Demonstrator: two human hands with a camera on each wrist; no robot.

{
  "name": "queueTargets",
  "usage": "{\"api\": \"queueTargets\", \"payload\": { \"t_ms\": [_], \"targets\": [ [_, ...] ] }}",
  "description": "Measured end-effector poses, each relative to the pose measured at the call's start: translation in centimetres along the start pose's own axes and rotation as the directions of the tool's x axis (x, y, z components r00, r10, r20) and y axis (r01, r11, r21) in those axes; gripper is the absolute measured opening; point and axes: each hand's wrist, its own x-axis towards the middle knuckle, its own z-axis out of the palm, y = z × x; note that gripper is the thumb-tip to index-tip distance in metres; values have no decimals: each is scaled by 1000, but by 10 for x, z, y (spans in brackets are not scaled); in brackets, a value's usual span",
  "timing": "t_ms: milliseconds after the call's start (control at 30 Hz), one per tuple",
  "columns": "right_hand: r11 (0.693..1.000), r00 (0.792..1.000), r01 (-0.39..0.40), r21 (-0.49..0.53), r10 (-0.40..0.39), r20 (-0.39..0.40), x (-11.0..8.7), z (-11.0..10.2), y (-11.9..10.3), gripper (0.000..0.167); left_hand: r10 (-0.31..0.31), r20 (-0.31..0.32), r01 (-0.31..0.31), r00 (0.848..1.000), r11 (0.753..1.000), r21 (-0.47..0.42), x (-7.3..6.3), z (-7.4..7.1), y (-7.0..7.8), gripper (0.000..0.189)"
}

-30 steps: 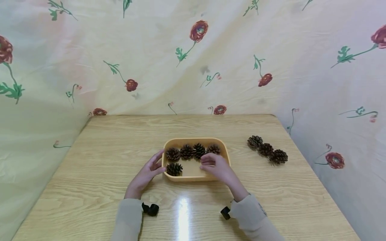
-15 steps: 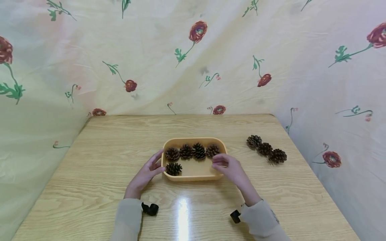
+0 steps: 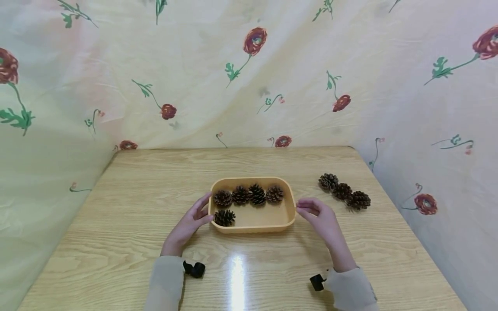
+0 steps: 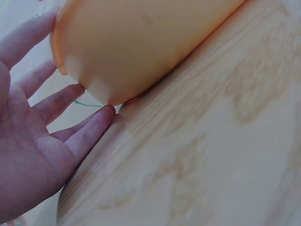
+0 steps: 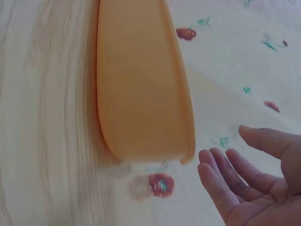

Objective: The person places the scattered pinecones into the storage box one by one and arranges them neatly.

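Note:
A yellow-orange tray with rounded corners (image 3: pixel 253 230) sits mid-table in the head view. In its back row stand several brown pine cones, the leftmost cone (image 3: pixel 223 198) by the corner. One more pine cone (image 3: pixel 225 218) lies at the tray's front left. My left hand (image 3: pixel 188 224) touches the tray's left end, fingers spread and loosely bent against the wall (image 4: pixel 141 47) in the left wrist view. Just off the right end is my right hand (image 3: pixel 320 216), holding nothing. The right wrist view shows its loosely bent fingers (image 5: pixel 218 183) apart from the tray.
Three loose pine cones (image 3: pixel 343 191) lie in a slanting line on the wooden table (image 3: pixel 155 172), right of the tray. Flower-patterned cloth (image 3: pixel 194 65) hangs behind the table and along its sides. A black wrist camera (image 3: pixel 198 270) is at the left cuff.
My right hand has moved right, from over the tray to outside its right end. My left hand stays at the left end. The pine cones keep their places.

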Motion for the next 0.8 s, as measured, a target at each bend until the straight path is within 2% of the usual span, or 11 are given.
{"api": "queueTargets", "payload": {
  "t_ms": [233, 400, 600, 700, 800],
  "targets": [
    [999, 997, -12, -40, 9, -74, -2, -22, 12, 45, 0, -4, 0, 1000, 1000, 2, -1, 0, 1, 73],
    [998, 987, -39, -46, 32, -155, -7, -35, 20, 46, 3, -3, -3, 1000, 1000, 5, -1, 0, 2, 73],
    [997, 956, -77, -6, 72, -285, -7, -47, 35, 43, 11, 0, -11, 1000, 1000, 9, -1, 0, 1, 73],
    [990, 935, -139, 36, 143, -324, -5, -54, 43, 47, 6, -2, -6, 1000, 1000, 5, -1, 0, 1, 74],
    [975, 904, -211, 69, 222, -365, -3, -59, 48, 50, 6, -3, -6, 1000, 1000, 3, 0, 0, 1, 73]
  ]
}}
